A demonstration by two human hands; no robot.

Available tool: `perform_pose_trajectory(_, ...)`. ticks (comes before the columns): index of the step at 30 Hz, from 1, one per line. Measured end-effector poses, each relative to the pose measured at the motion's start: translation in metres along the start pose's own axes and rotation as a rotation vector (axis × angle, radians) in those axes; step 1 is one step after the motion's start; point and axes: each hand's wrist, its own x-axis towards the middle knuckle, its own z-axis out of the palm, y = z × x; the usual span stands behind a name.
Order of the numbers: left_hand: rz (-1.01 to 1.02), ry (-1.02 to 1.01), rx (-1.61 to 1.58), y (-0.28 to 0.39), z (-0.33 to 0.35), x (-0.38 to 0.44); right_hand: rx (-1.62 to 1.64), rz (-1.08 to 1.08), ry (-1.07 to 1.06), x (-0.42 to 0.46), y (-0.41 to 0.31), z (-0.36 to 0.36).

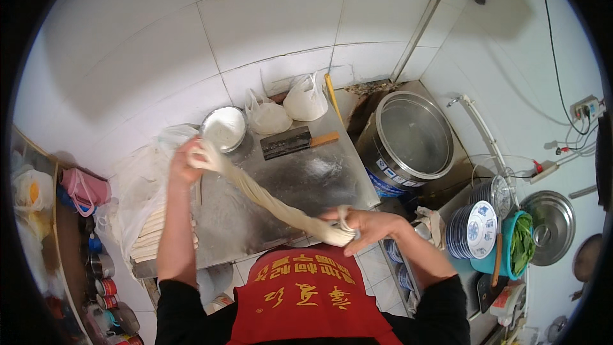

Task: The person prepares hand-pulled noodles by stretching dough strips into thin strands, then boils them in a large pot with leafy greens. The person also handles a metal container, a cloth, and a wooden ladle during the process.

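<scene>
A thick bundle of pulled noodle dough strands (273, 203) hangs slack between my hands, above a floured metal worktop (225, 230). My left hand (187, 160) grips one looped end, close to a metal bowl of white flour (224, 128). At the other end, my right hand (359, 227) has strands looped around its fingers, in front of the red apron. A cleaver (287, 143) with a dark blade and wooden handle lies on the worktop behind the dough. Rows of dough strips (151, 237) lie under plastic sheeting beside my left forearm.
White plastic bags (306, 100) stand along the tiled wall. A large steel pot (415, 134) of cloudy liquid stands off the worktop's right edge. Farther right are stacked bowls (480, 230), a teal basin (488, 264) of leafy greens (522, 244) and a steel lid (550, 227).
</scene>
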Motion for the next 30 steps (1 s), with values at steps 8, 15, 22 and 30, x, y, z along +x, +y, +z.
perform_pose_trajectory(8,-0.177,-0.019,0.014,-0.097,-0.058,-0.102,-0.932,0.437,0.778,-0.017,-0.043,0.022)
perform_pose_trajectory(15,-0.202,0.354,-0.232,-0.128,-0.267,0.011,-1.169,0.641,0.674,-0.027,0.197,0.036)
perform_pose_trajectory(22,-0.166,0.088,-0.238,-0.125,-0.122,-0.052,-0.95,-0.097,1.353,0.001,0.035,0.003)
perform_pose_trajectory(30,-0.096,0.388,-0.252,-0.12,-0.27,0.003,-0.992,0.563,1.028,-0.015,0.161,-0.022)
